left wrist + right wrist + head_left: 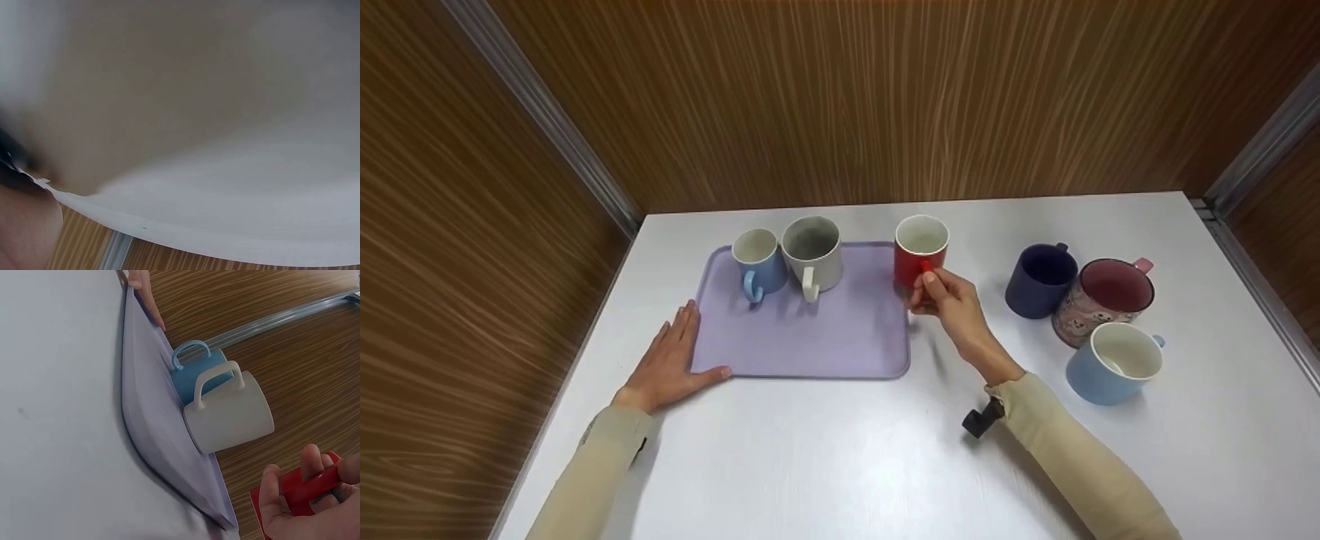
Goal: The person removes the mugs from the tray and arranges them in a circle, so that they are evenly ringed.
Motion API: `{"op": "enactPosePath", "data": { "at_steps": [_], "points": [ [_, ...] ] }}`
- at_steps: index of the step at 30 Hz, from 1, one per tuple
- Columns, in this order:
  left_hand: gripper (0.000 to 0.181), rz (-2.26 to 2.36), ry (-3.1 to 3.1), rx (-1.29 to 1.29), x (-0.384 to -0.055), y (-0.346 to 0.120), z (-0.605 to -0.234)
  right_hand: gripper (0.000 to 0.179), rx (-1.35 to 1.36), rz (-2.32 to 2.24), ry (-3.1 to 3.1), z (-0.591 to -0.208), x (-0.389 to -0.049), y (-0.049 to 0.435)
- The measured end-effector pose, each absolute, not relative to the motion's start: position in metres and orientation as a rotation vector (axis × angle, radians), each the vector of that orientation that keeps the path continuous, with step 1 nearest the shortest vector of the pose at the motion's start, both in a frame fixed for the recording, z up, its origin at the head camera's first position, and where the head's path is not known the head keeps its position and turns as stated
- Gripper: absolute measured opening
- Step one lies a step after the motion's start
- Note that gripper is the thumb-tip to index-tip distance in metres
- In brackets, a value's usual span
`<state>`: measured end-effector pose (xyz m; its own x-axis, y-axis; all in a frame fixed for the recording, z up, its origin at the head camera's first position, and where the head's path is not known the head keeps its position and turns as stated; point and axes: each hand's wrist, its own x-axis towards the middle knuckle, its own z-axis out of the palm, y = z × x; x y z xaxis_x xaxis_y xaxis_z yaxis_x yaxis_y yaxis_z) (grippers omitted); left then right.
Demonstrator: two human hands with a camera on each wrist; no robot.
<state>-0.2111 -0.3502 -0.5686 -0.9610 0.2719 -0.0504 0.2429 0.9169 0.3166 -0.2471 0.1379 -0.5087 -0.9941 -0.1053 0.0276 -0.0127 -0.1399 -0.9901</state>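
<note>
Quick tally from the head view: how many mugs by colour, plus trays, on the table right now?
Light blue mugs: 2
White mug: 1
Red mug, handle held by the right hand: 1
Navy mug: 1
Pink patterned mug: 1
Purple tray, left hand on its edge: 1
Total: 7

left hand [671, 360] flat, right hand [952, 304] pinching

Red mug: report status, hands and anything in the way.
Right hand grips red mug by its handle, at tray far right corner. Left hand flat on tray's left edge. Nothing blocking.
</note>
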Motion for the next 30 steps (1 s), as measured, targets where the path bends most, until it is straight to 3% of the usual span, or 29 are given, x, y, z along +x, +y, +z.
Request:
{"op": "enactPosePath", "data": {
  "at_steps": [30],
  "points": [
    [0.131,0.48,2.977,0.4,-0.211,-0.349,-0.568,0.031,0.044,-2.317,2.053,-0.526,-0.211,0.215]
  ]
}}
